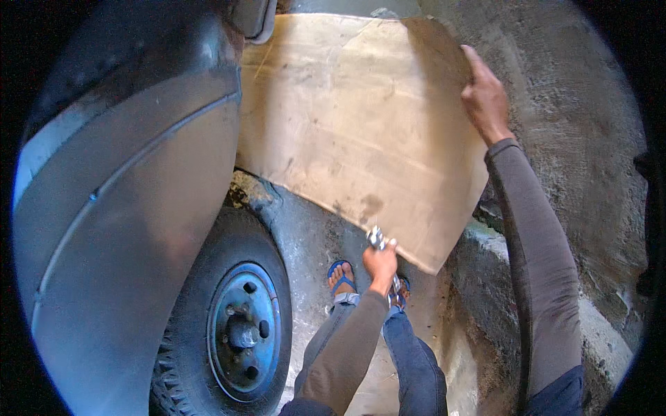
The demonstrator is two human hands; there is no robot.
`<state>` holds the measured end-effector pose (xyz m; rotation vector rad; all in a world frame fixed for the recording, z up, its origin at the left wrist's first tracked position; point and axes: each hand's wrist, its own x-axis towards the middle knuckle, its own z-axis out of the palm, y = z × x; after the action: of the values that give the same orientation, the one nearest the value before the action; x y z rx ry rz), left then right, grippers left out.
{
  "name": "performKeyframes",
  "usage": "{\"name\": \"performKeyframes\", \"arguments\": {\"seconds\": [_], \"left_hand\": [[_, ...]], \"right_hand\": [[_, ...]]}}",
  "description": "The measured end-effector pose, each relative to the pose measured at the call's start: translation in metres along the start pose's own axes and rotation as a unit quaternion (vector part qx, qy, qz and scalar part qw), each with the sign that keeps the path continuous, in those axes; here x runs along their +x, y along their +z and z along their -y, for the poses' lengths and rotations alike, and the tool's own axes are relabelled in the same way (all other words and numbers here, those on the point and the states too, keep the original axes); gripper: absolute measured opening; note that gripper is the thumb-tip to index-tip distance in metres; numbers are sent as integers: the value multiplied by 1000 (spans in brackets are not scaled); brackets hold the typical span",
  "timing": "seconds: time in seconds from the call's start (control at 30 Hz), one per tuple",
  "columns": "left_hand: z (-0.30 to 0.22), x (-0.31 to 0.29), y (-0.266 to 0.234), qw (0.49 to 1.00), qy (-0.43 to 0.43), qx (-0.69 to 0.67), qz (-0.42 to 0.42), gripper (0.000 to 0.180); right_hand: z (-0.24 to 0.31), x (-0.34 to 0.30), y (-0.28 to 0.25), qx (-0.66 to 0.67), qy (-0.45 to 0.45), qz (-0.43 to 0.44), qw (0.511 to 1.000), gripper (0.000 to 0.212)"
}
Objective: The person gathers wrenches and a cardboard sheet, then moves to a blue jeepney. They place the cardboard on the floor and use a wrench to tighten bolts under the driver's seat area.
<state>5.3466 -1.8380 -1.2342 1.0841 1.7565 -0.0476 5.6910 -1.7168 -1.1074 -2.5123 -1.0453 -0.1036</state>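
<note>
A large tan sheet of cardboard, creased and stained, spreads across the middle of the view. My right hand is closed on its right edge, with the thumb side on the near face. Lower down, my left hand is wrapped round a shiny metal wrench. One end of it sticks out above the fist, the other below. That fist is at the cardboard's bottom edge; whether it also pinches the sheet I cannot tell.
A vehicle's dark body panel fills the left side, with a black tyre on a blue-grey rim beneath. A rough concrete wall and a ledge run along the right. My sandalled feet stand on concrete between them.
</note>
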Motion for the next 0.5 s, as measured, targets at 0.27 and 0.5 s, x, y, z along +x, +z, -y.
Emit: {"name": "performKeyframes", "arguments": {"seconds": [0.27, 0.5], "left_hand": [[-53, 9, -25, 967, 194, 122, 114, 27], [-97, -137, -183, 973, 130, 74, 173, 31]], "right_hand": [[13, -209, -61, 127, 126, 144, 973, 48], [102, -401, -205, 111, 299, 403, 858, 40]]}}
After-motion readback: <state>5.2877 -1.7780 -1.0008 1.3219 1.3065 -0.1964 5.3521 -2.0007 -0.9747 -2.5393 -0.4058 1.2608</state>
